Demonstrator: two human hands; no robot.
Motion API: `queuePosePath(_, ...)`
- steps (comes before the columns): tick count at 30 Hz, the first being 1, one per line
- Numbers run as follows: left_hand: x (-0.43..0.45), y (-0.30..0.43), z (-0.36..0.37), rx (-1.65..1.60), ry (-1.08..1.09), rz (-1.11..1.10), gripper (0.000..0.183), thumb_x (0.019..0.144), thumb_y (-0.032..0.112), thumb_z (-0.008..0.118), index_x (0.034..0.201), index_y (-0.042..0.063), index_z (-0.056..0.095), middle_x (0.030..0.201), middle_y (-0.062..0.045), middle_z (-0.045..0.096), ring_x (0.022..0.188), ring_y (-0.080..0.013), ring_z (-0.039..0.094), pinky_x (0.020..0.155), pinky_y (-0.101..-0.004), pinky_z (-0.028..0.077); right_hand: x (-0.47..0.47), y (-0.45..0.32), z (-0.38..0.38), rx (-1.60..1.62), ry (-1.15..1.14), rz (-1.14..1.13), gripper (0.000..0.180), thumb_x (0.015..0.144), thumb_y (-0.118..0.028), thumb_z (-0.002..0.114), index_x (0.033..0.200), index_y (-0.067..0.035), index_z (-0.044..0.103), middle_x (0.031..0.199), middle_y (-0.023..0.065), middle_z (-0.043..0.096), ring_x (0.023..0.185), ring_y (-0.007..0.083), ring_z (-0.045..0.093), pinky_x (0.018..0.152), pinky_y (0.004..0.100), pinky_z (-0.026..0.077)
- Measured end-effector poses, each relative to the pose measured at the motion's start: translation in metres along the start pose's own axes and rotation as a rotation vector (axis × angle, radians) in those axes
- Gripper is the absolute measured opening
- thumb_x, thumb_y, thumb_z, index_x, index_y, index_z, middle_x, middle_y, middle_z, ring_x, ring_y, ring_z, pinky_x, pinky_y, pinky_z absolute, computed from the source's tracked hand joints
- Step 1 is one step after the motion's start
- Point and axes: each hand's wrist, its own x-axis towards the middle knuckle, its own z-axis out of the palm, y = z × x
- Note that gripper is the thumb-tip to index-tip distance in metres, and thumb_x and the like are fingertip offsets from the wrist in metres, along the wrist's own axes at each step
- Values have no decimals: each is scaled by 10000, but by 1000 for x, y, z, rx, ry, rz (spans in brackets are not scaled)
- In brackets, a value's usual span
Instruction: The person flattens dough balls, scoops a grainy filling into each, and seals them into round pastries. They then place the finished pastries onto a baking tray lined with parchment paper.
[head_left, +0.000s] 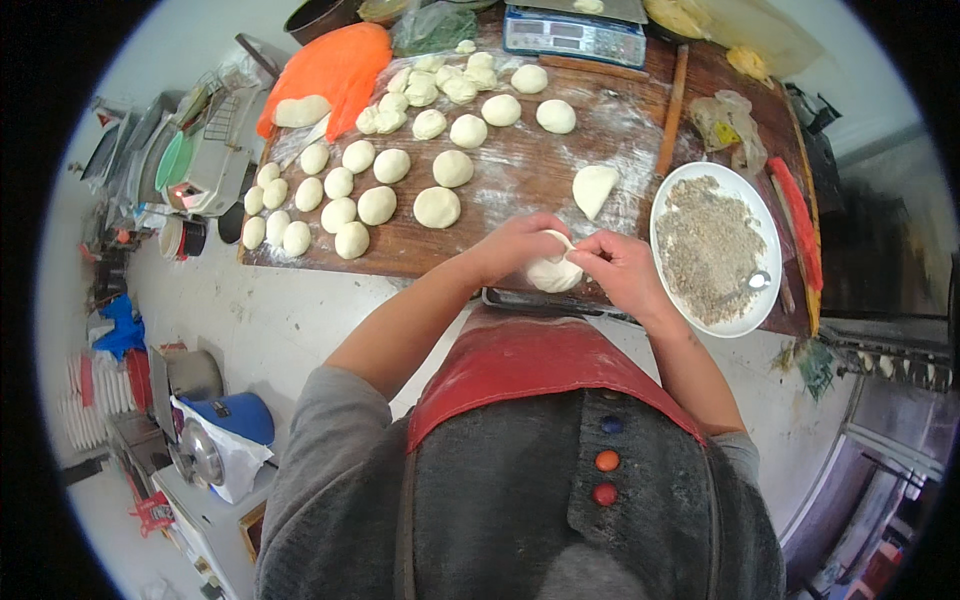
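Near the front edge of the floured wooden table (510, 180), both of my hands are on a round piece of dough (553, 274). My left hand (525, 244) lies over its left and upper side. With thumb and fingers, my right hand (616, 262) pinches the dough's raised edge. Beyond them lies a folded half-round piece of dough (595, 190). To the right, a white oval plate (658, 247) holds a crumbly brownish filling (709, 240) and a metal spoon (756, 282). Several dough balls (437, 207) are spread over the table's left half.
A blue digital scale (574, 37) stands at the back, with a rolling pin (673, 112) to its right. An orange plastic bag (330, 67) covers the back left corner. A crumpled clear bag (724, 124) and a red plastic-wrapped strip (796, 221) lie at the right.
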Motion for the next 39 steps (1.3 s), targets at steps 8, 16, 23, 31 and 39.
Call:
queuePosePath(8,2,4,7,337,36,102,299,864,204,571,1098,21,599,1015,-41,591,937,-123,538,836,-264,427,0,-3,5,-50,81,38,269,814,-226,730,905,12,642,720,77,624,659,140,574,634,292,474)
queuePosePath(16,4,1,9,269,-1,69,289,845,207,547,1058,20,604,966,-35,590,887,-133,539,799,-271,434,-7,-8,-1,-125,-3,55,274,821,-231,722,918,11,636,729,103,625,647,163,560,638,301,473)
queuePosePath(23,2,7,7,371,-57,61,333,829,244,573,1067,16,620,976,-66,607,904,-145,558,808,-283,439,-3,-4,-2,36,-67,98,269,800,-224,742,909,0,641,731,47,623,674,109,555,642,274,467)
queuePosePath(31,6,5,2,673,-141,120,339,844,259,586,1103,42,615,1049,-83,623,941,-183,587,832,-323,459,-7,-4,-3,-56,-95,-14,265,803,-215,738,920,4,645,721,54,636,672,97,563,634,271,469)
queuePosePath(39,-7,-11,25,-535,97,-66,420,1000,420,380,1171,81,559,1113,-117,614,1000,-219,623,865,-388,507,-6,7,18,292,58,157,202,846,-197,711,918,-19,649,662,17,608,545,73,525,511,253,435)
